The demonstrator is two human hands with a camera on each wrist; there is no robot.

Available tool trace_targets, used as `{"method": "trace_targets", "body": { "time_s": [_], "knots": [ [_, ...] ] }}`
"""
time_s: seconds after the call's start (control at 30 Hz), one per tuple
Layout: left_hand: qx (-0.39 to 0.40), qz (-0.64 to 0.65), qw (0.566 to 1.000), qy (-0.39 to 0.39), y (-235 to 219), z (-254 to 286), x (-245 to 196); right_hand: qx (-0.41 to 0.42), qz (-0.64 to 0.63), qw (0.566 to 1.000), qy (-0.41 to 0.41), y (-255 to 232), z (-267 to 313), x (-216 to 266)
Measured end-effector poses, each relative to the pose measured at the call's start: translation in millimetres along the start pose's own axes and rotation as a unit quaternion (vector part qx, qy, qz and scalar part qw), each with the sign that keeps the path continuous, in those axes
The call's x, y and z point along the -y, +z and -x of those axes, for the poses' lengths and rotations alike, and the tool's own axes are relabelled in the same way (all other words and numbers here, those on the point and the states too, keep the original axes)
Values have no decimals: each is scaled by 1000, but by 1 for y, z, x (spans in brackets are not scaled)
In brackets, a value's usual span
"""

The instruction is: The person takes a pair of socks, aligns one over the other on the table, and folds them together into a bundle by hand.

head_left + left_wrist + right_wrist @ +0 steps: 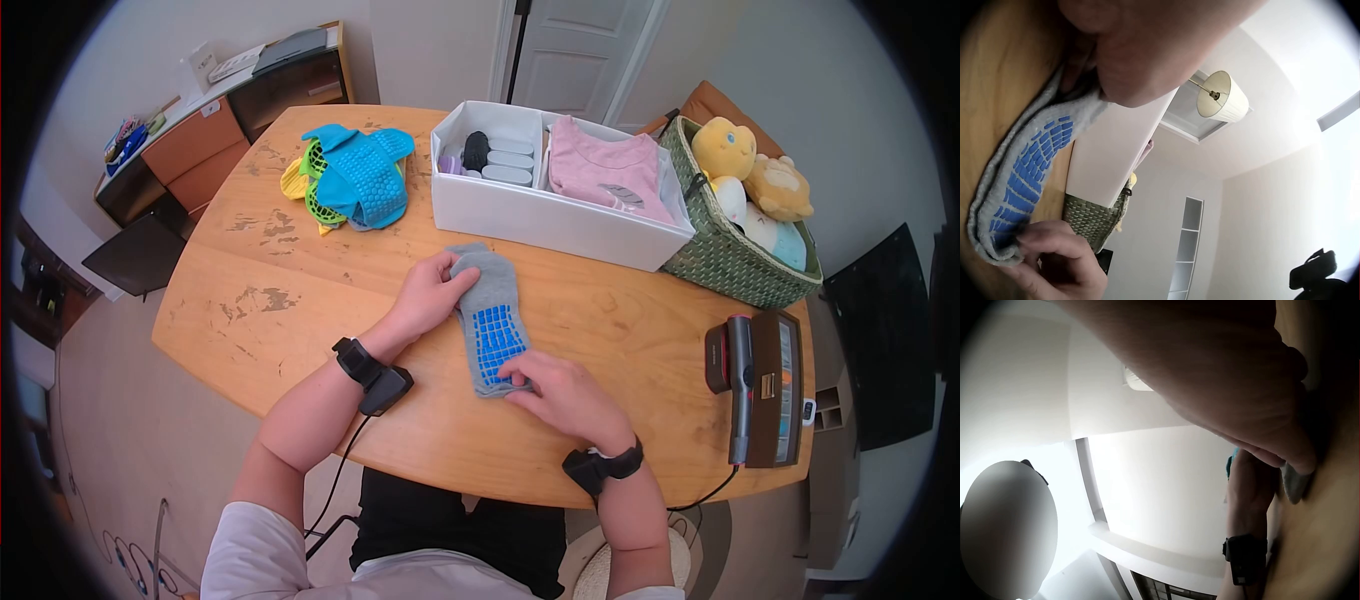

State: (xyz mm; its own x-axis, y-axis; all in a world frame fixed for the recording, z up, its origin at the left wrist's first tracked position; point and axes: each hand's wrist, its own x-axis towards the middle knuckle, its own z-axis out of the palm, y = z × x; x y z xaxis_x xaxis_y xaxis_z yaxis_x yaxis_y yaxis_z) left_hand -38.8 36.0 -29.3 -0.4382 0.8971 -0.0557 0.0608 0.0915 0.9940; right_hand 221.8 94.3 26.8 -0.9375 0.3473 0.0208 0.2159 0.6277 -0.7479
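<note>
Head view shows a grey sock [490, 320] with blue grip dots lying flat on the wooden table [300, 300], just in front of the white organiser box [540, 215]. The left hand [430, 295] pinches its cuff end; the right hand [565, 395] pinches the toe. It looks light, limp and easily bunched, best held at both ends.

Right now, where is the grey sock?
Head view: the grey sock lies mid-table, before the white box, left hand holding its top, right hand its bottom.
</note>
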Motion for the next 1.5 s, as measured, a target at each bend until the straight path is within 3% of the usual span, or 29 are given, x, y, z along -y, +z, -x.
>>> {"method": "trace_targets", "body": {
  "time_s": [0.17, 0.33, 0.53, 0.97, 1.17, 1.27, 1.5],
  "knots": [
    [2, 9, 1000, -1, 0, -1, 3, -2, 10, 1000, -15, 3, 0, -6],
    [48, 131, 990, -22, 4, 7, -12, 5, 34, 998, -52, 4, -1, -10],
    [47, 56, 996, -46, 0, 0, -5, 15, 32, 998, -50, 4, 0, -11],
    [31, 26, 999, -36, 1, -2, -2, 44, 32, 998, -44, 2, 1, -11],
    [81, 15, 995, -56, -4, -2, -3, 47, 32, 998, -34, 2, 1, -11],
    [98, 88, 990, -49, -2, -2, -2, 51, 28, 998, -28, 1, 1, -10],
    [29, 2, 999, -20, -3, -1, -4, 52, 24, 998, -26, 2, 1, -11]
  ]
}}
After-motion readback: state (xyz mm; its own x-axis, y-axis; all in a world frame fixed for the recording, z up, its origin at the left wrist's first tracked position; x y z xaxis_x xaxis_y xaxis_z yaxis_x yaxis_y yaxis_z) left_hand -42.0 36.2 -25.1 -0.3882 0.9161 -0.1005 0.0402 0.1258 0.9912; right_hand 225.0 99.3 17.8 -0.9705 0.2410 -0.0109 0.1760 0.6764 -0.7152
